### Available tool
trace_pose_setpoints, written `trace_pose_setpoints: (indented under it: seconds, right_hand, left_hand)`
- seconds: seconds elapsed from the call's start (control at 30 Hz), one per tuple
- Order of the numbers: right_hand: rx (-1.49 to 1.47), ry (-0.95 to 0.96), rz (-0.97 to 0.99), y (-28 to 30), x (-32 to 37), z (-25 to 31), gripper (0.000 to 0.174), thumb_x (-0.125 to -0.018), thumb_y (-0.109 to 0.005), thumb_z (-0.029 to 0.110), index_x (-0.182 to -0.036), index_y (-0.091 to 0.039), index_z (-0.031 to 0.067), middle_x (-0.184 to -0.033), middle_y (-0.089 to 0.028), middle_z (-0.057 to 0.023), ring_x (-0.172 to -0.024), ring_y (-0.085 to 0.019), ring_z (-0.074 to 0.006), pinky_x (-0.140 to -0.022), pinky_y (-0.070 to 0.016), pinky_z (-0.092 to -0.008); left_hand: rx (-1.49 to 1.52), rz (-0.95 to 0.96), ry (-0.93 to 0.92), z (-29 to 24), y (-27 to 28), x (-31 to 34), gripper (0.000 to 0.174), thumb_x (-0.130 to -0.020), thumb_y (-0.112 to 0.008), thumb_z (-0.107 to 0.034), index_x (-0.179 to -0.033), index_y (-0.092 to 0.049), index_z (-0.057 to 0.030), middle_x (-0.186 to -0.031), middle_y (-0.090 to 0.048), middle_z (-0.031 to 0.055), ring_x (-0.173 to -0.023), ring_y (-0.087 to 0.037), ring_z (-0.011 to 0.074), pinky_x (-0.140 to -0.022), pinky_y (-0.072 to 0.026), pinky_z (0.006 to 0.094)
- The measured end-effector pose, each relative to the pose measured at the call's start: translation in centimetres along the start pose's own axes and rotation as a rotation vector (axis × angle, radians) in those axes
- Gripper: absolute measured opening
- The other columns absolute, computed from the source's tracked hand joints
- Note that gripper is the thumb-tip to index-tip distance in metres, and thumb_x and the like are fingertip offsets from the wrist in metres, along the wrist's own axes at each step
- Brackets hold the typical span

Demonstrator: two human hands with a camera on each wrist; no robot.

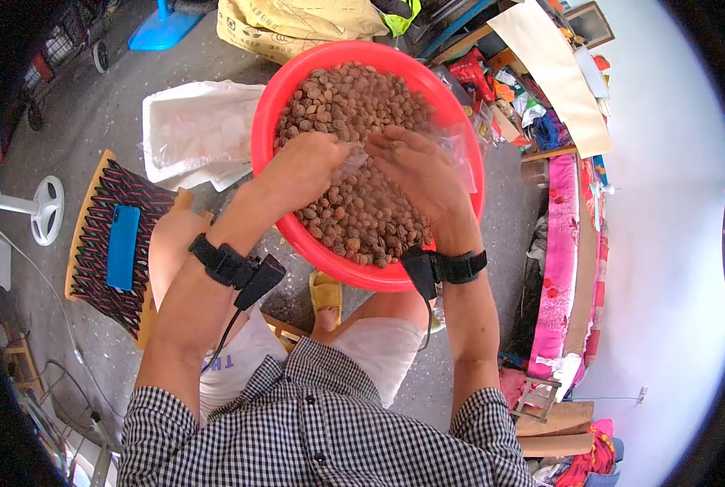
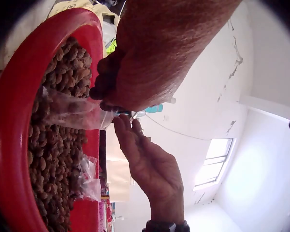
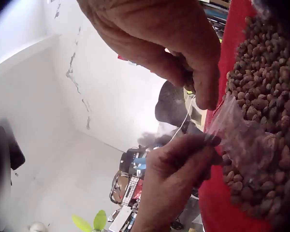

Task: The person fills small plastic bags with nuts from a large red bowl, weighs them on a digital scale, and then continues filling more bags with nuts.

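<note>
Walnut-like brown nuts (image 1: 342, 101) (image 2: 55, 159) (image 3: 266, 63) fill a red basin (image 1: 297, 235) (image 2: 7, 130) (image 3: 217, 198). Over them, the left hand (image 1: 301, 166) (image 2: 150, 53) (image 3: 176, 169) pinches the edge of a clear plastic bag (image 1: 350, 161) (image 2: 70, 111) (image 3: 244, 140), which hangs down onto the nuts. Beside the bag's upper edge is the right hand (image 1: 419, 174) (image 2: 152, 166) (image 3: 159, 38), its fingers slightly bent and close together; whether anything lies between them is unclear. A second clear bag (image 1: 458, 158) (image 2: 88, 181) rests at the basin's right side.
A white foam box (image 1: 158, 138) stands left of the basin, with a yellow sack (image 1: 293, 28) beyond it. A blue phone (image 1: 123, 247) lies on a woven stool (image 1: 94, 243) at the left. Piled goods and a pink cloth (image 1: 561, 260) line the right.
</note>
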State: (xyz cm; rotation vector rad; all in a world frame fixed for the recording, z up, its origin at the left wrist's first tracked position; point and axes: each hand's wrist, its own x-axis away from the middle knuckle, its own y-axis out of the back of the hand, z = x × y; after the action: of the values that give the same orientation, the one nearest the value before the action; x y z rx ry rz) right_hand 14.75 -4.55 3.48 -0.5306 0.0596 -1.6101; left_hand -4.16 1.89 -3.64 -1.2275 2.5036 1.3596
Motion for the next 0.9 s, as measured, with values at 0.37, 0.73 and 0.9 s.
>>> trace_pose_setpoints:
  seconds: [0.37,0.73,0.9]
  right_hand:
    - [0.328,0.223,0.059,-0.5,-0.9,-0.8,0.03,-0.091,-0.048,0.0,-0.12,-0.053,-0.005,-0.115,-0.059,-0.0149,-0.107,-0.059,-0.0227,-0.092,-0.0493,-0.032]
    - [0.412,0.324,0.127,-0.3,-1.0,-1.0,0.03,-0.088,-0.051,0.0,-0.117,-0.053,-0.0079,-0.113,-0.06,-0.0146,-0.106,-0.059,-0.0226,-0.092,-0.0497,-0.0315]
    - [0.512,0.35,0.128,0.1,-1.3,-1.3,0.03,-0.088,-0.051,-0.001,-0.116,-0.054,-0.0087,-0.113,-0.06,-0.0147,-0.105,-0.06,-0.0229,-0.092,-0.0496,-0.0316]
  left_hand:
    - [-0.012,0.037,0.004,-0.3,0.4,0.0,0.018,-0.078,-0.054,-0.002,-0.094,-0.063,0.0018,-0.086,-0.062,0.0225,-0.082,-0.062,0.0404,-0.075,-0.0498,0.0481]
    - [-0.015,0.016,0.012,-0.3,0.3,0.0,0.014,-0.077,-0.055,-0.001,-0.089,-0.061,0.0021,-0.085,-0.062,0.0212,-0.082,-0.062,0.0396,-0.075,-0.0497,0.0478]
    - [-0.019,0.001,-0.003,0.2,-0.1,0.0,0.016,-0.078,-0.056,-0.002,-0.092,-0.063,0.0022,-0.084,-0.062,0.0216,-0.08,-0.062,0.0402,-0.073,-0.0503,0.0474]
